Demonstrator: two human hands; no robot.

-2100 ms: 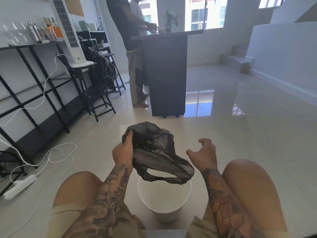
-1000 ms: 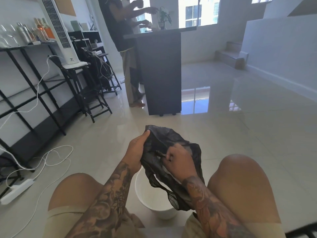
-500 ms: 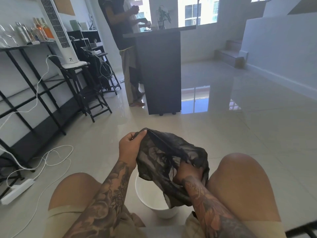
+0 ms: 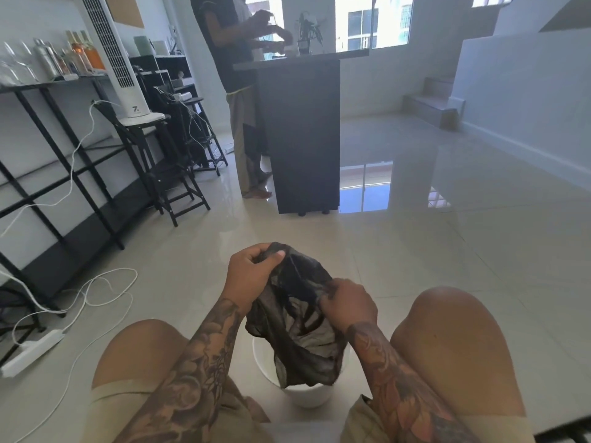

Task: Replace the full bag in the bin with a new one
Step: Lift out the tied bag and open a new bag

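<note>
1. The left hand (image 4: 252, 273) pinches the top edge of the black bag (image 4: 297, 324) between thumb and fingers, at its upper left.
2. The right hand (image 4: 348, 303) grips the bag's edge on its right side, lower than the left hand and close to it.
3. The bag hangs crumpled between and below both hands, its bottom dipping into the white bin (image 4: 303, 396), which stands on the floor (image 4: 415, 251) between the knees.
4. Half a second ago the right hand was buried lower in the bag; now it has risen to the rim, and the left hand sits slightly nearer the right.
</note>
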